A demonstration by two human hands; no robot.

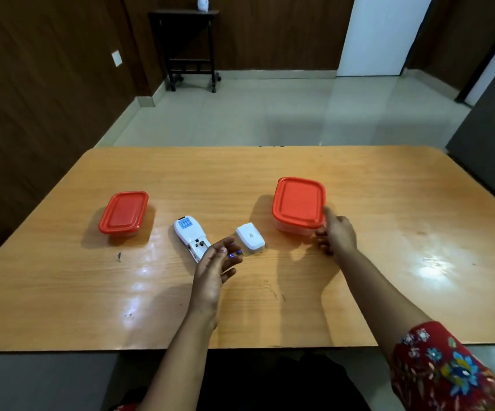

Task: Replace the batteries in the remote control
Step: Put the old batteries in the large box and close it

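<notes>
The white remote control (189, 236) lies face down in the middle of the wooden table (240, 173), its battery compartment open. Its white battery cover (250, 239) lies just to the right. My left hand (215, 266) hovers at the remote's near end, fingers spread, with small blue batteries (234, 254) at the fingertips; whether they are gripped or resting on the table is unclear. My right hand (336, 232) touches the near right corner of a red-lidded clear container (298, 204).
A second, smaller red-lidded container (123, 213) stands on the table's left side. Beyond the table lie a tiled floor, a dark wheeled side table (191, 46) against the wood-panelled wall and a white door (382, 34).
</notes>
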